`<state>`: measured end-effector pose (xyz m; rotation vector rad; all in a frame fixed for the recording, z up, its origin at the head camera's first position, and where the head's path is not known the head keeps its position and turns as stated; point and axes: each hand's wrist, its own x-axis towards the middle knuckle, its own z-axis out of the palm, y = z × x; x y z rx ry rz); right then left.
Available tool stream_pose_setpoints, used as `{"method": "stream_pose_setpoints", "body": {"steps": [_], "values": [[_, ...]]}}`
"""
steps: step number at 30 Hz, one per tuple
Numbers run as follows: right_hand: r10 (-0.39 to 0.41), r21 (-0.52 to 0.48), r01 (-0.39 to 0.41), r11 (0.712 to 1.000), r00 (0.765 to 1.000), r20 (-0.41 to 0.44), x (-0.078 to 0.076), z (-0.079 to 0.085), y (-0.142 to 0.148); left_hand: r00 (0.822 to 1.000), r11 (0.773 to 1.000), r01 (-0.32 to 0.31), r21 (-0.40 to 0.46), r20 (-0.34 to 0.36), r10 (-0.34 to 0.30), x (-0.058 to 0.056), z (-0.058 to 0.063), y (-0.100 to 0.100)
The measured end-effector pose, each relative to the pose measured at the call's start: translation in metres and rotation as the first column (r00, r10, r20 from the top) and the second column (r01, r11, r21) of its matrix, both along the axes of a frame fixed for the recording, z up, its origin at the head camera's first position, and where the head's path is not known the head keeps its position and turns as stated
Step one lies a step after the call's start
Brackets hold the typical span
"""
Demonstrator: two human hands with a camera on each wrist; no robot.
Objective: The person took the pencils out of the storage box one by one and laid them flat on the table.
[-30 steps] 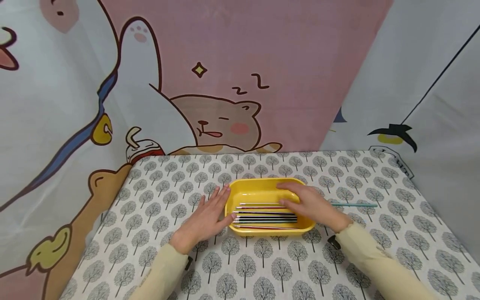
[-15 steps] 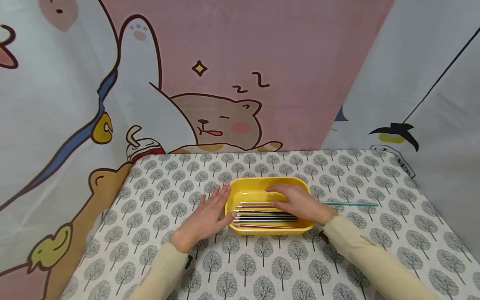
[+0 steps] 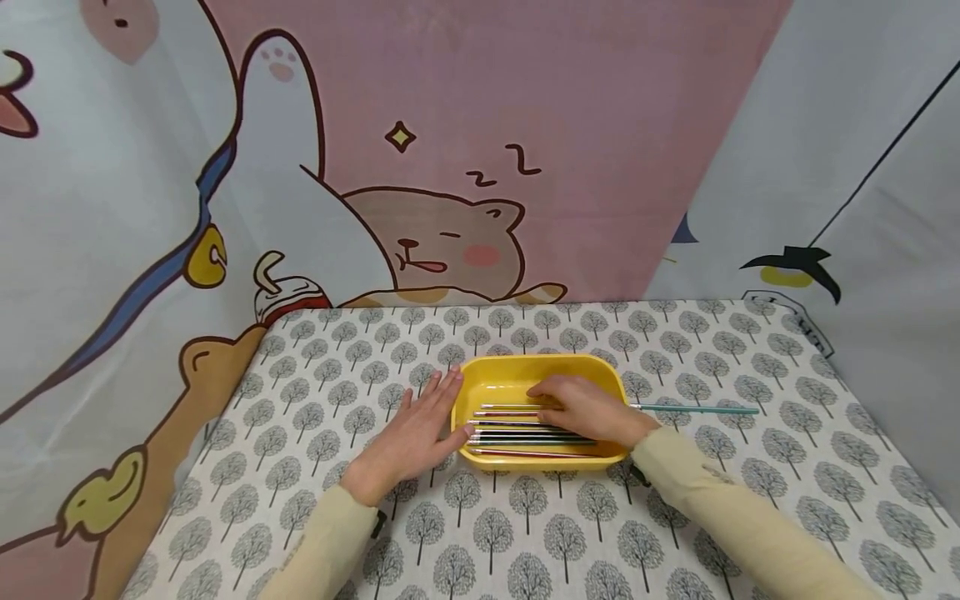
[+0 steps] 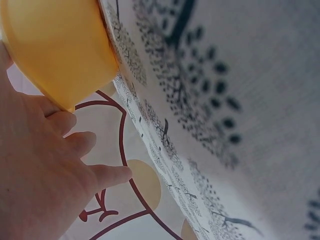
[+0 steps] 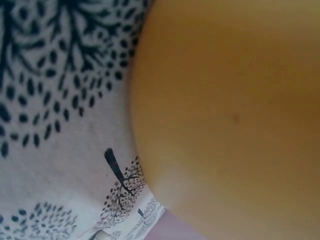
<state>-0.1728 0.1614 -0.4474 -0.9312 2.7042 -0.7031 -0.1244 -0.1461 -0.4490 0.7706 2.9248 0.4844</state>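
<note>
A yellow plastic basin (image 3: pixel 510 367) holds several slender sticks (image 3: pixel 517 436), dark and red, with pale silvery ends at the left. My left hand (image 3: pixel 412 437) rests against the basin's left side, fingers stretched out and thumb at the rim. In the left wrist view, that hand (image 4: pixel 45 160) touches the basin's edge (image 4: pixel 60 50) with its fingers spread. My right hand (image 3: pixel 588 410) reaches over the right side into the basin, thumb and index finger apart above the sticks; its other fingertips are hidden. The basin's wall (image 5: pixel 230 120) fills most of the right wrist view, with no fingers in sight.
A teal stick (image 3: pixel 697 409) lies on the table to the right of the basin, its left end close to my right wrist. A tree-patterned cloth (image 3: pixel 360 350) covers the table. Behind it hangs a printed curtain (image 3: pixel 585 150) with cartoon animals.
My right hand has moved left and slightly down inside the basin, its thumb and index finger closer together. More of the teal stick shows. The left hand and basin stay put.
</note>
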Motion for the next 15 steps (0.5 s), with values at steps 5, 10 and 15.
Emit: {"method": "stream_pose_setpoints", "body": {"steps": [5,10,15], "values": [[0.016,0.023,-0.015,1.000,1.000,-0.017,-0.0010,-0.0031,-0.0004,1.000,1.000,0.006,0.001,0.000,-0.006,-0.0005,-0.0007,0.0001],[0.016,0.028,-0.015,0.999,0.999,-0.045,-0.0018,-0.0055,-0.0015,1.000,1.000,0.004,-0.012,0.006,-0.004,-0.0013,-0.0002,0.0003],[0.016,0.027,-0.015,1.000,0.998,-0.067,-0.0008,-0.0066,-0.0016,1.000,1.000,0.010,-0.017,-0.001,-0.010,-0.0014,-0.0003,0.0001]]}}
